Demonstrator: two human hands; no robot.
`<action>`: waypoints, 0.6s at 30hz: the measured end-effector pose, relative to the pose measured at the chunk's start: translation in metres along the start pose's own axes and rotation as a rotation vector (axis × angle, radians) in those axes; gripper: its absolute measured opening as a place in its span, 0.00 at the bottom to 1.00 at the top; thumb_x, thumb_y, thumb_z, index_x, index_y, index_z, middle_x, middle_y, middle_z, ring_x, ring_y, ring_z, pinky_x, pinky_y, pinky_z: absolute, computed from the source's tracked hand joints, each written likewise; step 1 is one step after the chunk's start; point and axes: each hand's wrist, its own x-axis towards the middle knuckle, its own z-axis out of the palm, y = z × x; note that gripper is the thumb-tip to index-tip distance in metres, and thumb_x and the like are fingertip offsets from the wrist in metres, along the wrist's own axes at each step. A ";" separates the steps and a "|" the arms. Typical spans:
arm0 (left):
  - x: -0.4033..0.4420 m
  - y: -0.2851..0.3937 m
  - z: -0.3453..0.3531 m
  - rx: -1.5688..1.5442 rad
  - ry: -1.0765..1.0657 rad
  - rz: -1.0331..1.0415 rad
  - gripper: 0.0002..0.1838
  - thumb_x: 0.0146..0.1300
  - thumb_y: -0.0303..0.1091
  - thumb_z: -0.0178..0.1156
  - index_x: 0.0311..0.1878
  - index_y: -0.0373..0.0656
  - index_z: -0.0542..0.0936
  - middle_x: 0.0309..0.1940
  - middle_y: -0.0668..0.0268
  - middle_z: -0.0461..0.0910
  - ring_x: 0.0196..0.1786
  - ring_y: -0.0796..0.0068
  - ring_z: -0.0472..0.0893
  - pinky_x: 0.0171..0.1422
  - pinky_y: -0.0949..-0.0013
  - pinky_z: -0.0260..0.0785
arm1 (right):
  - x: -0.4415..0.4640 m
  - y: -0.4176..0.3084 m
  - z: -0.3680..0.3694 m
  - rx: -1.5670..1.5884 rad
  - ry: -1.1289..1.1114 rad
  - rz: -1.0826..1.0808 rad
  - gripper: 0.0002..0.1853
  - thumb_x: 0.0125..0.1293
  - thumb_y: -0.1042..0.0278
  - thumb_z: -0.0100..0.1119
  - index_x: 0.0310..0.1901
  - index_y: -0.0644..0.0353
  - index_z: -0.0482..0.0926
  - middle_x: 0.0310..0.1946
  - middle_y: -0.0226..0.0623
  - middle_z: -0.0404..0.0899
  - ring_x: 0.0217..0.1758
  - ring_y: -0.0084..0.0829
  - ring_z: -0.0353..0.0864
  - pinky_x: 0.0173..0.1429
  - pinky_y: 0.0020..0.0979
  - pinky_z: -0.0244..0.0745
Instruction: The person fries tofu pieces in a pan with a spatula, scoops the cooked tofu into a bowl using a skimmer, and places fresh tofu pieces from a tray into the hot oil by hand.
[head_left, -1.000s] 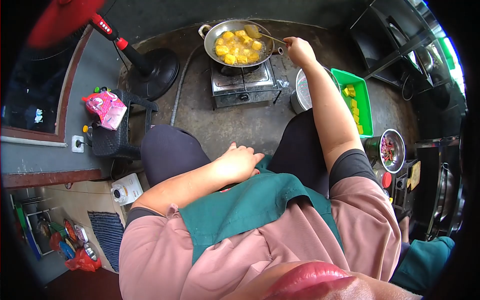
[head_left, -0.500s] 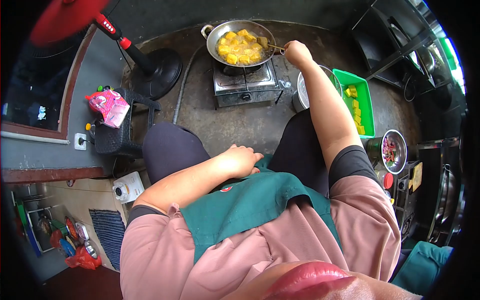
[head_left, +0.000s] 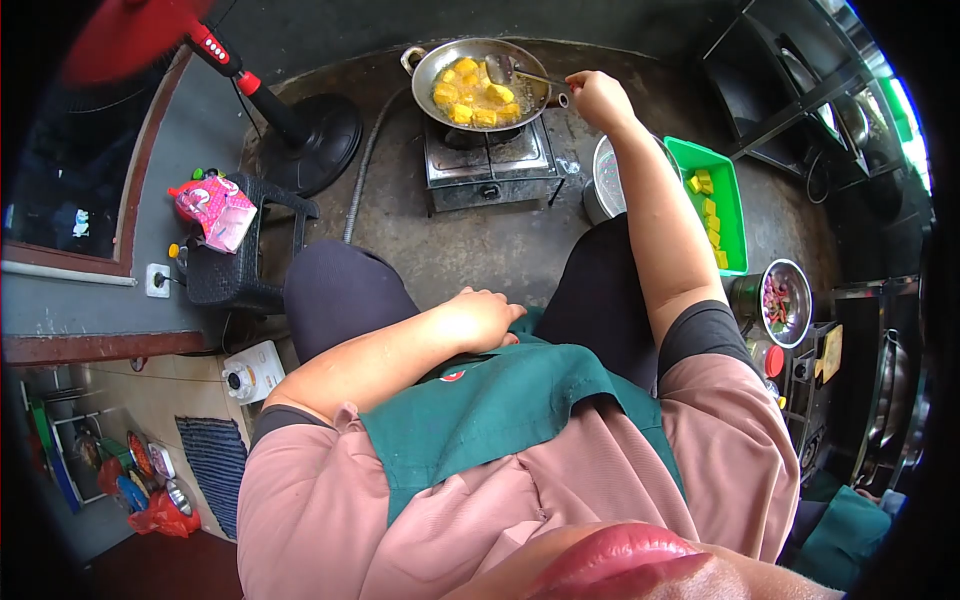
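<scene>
My right hand [head_left: 600,101] is closed on the handle of a metal spatula [head_left: 502,69], whose blade is at the back of the wok [head_left: 425,112]. Yellow pieces [head_left: 499,94] sit in bubbling oil in the wok, over a gas stove [head_left: 487,170]. Resting on the green apron [head_left: 480,410] at my lap is my left hand [head_left: 482,320], its fingers loosely spread and holding nothing.
Right of the stove stand a strainer over a pot [head_left: 607,178] and a green tray [head_left: 741,225] with yellow pieces. Farther right is a metal bowl [head_left: 797,325] of chopped ingredients. A fan [head_left: 320,145] and a black stool [head_left: 225,280] stand left.
The spatula has moved from the wok's right side toward its back middle, and the yellow pieces have shifted. My right hand moved slightly; my left hand stays on my lap.
</scene>
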 end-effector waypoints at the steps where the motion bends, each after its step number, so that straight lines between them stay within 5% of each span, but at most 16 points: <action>1: 0.001 -0.001 0.000 0.001 -0.003 0.000 0.30 0.62 0.51 0.56 0.66 0.51 0.67 0.52 0.56 0.76 0.58 0.56 0.74 0.63 0.53 0.62 | 0.000 0.001 -0.001 -0.016 0.007 -0.008 0.14 0.59 0.68 0.52 0.45 0.53 0.84 0.41 0.45 0.82 0.45 0.43 0.82 0.53 0.36 0.75; 18: 0.002 0.000 0.000 -0.003 -0.020 -0.003 0.30 0.63 0.51 0.55 0.66 0.51 0.67 0.53 0.55 0.76 0.58 0.56 0.74 0.62 0.54 0.63 | -0.023 -0.018 -0.028 0.015 -0.178 -0.107 0.13 0.56 0.74 0.54 0.41 0.55 0.85 0.37 0.44 0.84 0.42 0.41 0.83 0.52 0.36 0.76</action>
